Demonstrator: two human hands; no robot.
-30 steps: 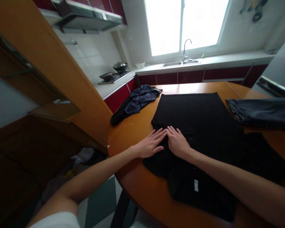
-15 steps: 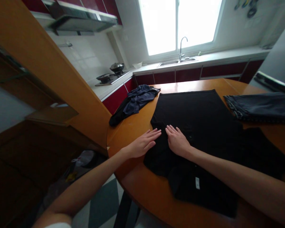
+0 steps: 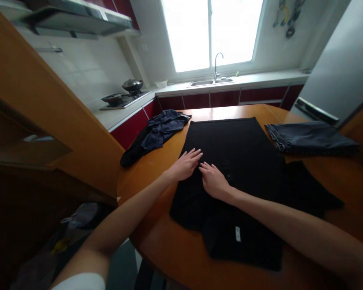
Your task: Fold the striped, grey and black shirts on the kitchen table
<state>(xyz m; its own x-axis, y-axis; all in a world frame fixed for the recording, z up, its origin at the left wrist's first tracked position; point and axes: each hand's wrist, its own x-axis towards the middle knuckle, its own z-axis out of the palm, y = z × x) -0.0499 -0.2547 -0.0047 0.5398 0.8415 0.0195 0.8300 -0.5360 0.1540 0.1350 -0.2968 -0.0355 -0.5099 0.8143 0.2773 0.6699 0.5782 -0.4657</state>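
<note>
A black shirt lies spread on the wooden table, its hem toward the window and its collar end toward me. A small white label shows near the collar. My left hand rests flat on the shirt's left side, fingers stretched out. Close beside it, my right hand lies on the cloth, palm down with its fingers extended. Neither hand grips the fabric. One sleeve reaches out to the right, partly behind my right forearm.
A loose heap of dark clothes sits at the table's far left edge. Folded dark grey clothing lies at the right. Beyond are a counter with a sink, a stove with pans and a fridge. A wooden partition stands left.
My left hand has moved farther up and onto the shirt, nearer the right hand. The view has shifted to the right, so the scene sits farther left. The shirt lies much the same.
</note>
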